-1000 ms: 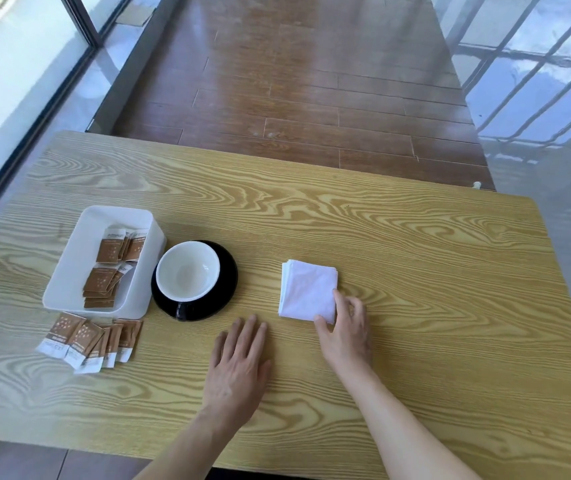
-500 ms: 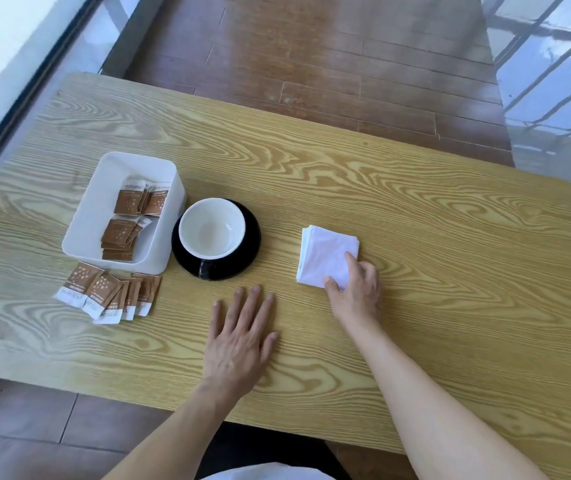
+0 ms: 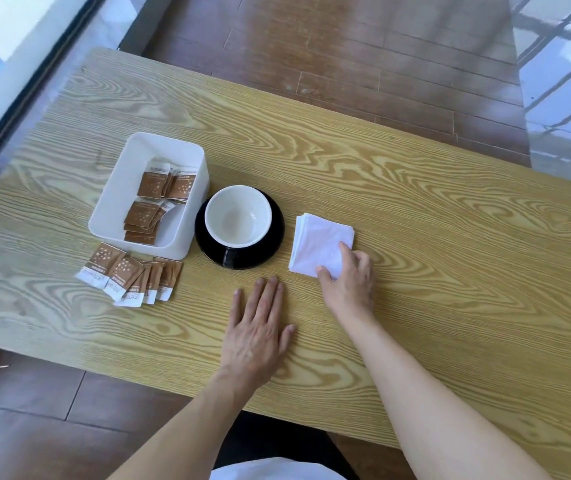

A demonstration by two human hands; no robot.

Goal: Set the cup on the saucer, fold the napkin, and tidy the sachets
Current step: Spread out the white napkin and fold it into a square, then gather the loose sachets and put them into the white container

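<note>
A cup (image 3: pixel 238 216), white inside and black outside, stands on a black saucer (image 3: pixel 270 244). To its right lies a folded white napkin (image 3: pixel 318 240); my right hand (image 3: pixel 350 278) rests on its near right corner, thumb and forefinger pinching the edge. My left hand (image 3: pixel 260 330) lies flat on the wooden table (image 3: pixel 450 254), fingers apart, holding nothing. Several brown sachets (image 3: pixel 159 202) sit in a white tray (image 3: pixel 117 199) left of the saucer. More sachets (image 3: pixel 128 275) lie fanned out on the table just in front of the tray.
The table's near edge runs close below my left hand. A glass wall is at the far left, wooden floor lies beyond the table, and a railing is at the upper right.
The view has tilted down, so everything sits higher in frame. My right hand has slid further onto the napkin's near corner. My left hand stays flat on the table.
</note>
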